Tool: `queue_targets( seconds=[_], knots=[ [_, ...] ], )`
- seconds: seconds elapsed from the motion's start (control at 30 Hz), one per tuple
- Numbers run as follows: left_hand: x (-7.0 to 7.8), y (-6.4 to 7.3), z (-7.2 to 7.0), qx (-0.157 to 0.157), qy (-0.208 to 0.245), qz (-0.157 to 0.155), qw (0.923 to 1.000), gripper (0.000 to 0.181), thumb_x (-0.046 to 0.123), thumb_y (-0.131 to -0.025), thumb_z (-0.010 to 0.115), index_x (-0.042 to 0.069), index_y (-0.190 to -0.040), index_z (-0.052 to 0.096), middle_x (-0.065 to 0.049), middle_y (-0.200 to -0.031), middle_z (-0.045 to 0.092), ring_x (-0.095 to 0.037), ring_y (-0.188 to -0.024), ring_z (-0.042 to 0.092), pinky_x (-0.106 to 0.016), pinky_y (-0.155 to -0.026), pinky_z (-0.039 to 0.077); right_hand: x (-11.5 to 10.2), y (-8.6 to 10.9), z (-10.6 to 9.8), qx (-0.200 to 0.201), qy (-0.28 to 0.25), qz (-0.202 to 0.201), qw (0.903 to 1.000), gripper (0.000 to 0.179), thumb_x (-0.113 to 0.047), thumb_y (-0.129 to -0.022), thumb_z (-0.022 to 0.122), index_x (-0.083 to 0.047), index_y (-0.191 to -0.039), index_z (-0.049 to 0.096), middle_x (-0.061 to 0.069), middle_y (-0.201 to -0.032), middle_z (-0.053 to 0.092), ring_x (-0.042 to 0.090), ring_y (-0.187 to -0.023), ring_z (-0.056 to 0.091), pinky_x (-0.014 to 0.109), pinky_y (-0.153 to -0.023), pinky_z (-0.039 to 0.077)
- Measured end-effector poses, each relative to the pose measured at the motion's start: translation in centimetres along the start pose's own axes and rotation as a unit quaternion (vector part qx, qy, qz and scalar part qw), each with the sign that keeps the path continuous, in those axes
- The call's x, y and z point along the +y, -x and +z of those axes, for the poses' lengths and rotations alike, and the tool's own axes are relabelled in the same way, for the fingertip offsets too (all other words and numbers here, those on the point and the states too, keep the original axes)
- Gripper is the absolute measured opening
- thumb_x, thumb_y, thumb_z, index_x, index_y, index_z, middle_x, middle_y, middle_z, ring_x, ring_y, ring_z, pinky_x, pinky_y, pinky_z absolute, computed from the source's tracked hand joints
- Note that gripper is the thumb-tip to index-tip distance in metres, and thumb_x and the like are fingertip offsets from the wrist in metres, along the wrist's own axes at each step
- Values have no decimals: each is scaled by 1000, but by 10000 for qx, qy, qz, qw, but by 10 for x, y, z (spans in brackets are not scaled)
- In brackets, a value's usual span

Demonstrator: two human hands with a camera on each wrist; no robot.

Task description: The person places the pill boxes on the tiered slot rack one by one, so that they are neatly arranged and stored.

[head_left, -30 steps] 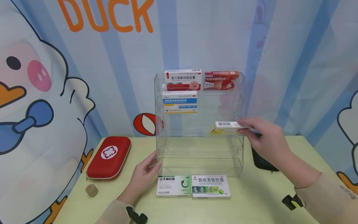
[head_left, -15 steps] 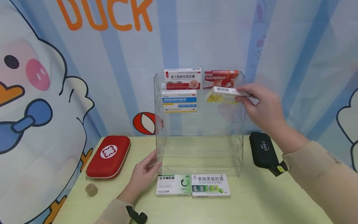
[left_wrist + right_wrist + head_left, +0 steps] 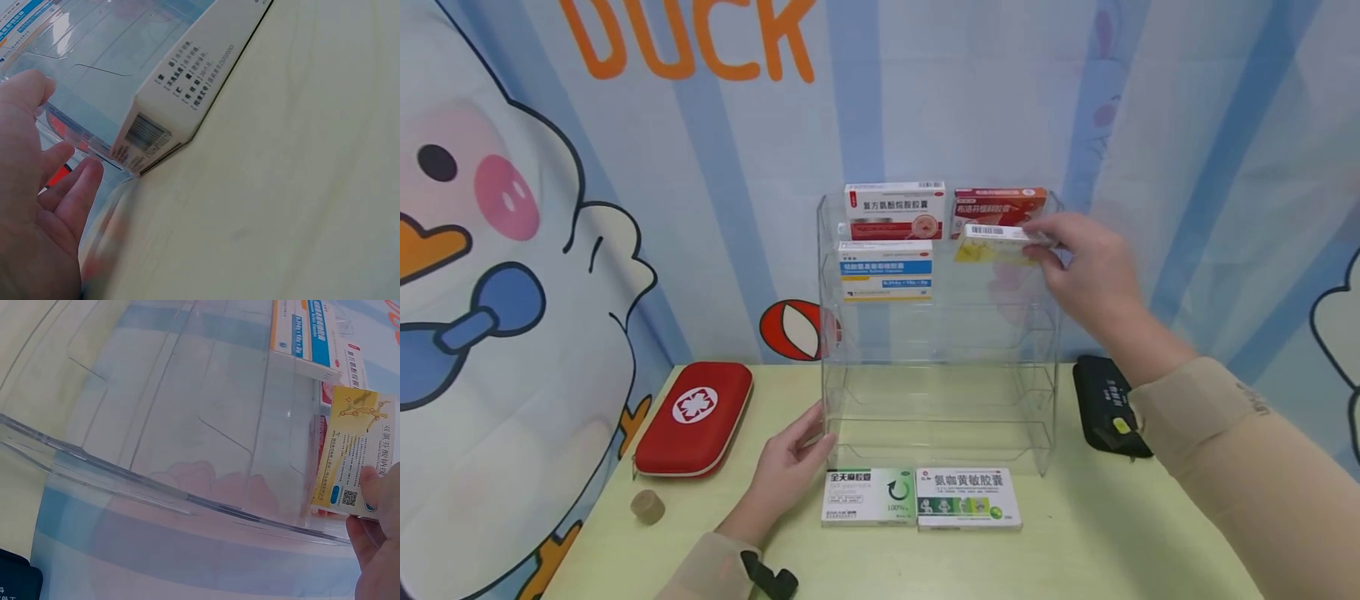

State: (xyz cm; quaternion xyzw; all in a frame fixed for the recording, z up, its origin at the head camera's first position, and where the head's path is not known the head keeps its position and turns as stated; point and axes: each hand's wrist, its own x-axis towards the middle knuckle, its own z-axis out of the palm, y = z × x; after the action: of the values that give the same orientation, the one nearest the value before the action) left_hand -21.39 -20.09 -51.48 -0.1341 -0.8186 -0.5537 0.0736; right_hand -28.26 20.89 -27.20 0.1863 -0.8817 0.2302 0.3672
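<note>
Head view: a red case (image 3: 693,419) lies leftmost; the left hand (image 3: 786,467) holds a clear rack (image 3: 940,422) by its side, fingers bent; in front of a red box (image 3: 998,202) at the rack's upper right is a yellow box (image 3: 992,245), its end pinched by the right hand (image 3: 1090,262); a black pouch (image 3: 1099,404) lies rightmost.

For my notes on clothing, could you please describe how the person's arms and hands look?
The left hand and right hand are bare, without gloves or visible rings. The left sleeve and right sleeve are beige; the right one carries small, unreadable marks. A black device sits at the left cuff.
</note>
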Motion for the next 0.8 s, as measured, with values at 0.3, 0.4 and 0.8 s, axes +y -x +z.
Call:
queue_targets(
  seconds=[0.3,0.4,0.8],
  knots=[
    [1,0,0,-5,-50,-90,9999,63,23,-107,74,27,-166,51,-1,-165,60,-26,-147,65,-31,-112,59,-2,6,11,-637,91,239,9976,30,-10,-103,77,-9,-133,76,15,-136,76,37,-119,74,58,-98,64],
    [0,0,0,-2,-40,-70,10000,63,23,-107,74,27,-166,51,0,-164,61,-26,-146,65,-28,-111,59,-5,6,13,-830,111,369,9958,31,-10,-103,77,-11,-135,75,16,-139,74,40,-121,72,60,-100,63],
    [-1,0,0,19,-97,-12,10000,63,23,-107,74,23,-166,51,-4,-165,60,-30,-146,65,-32,-111,59,-7,13,25,-958,289,204,9948,29,-7,-104,73,-10,-134,74,16,-137,74,40,-115,73,59,-96,64]
  ],
)
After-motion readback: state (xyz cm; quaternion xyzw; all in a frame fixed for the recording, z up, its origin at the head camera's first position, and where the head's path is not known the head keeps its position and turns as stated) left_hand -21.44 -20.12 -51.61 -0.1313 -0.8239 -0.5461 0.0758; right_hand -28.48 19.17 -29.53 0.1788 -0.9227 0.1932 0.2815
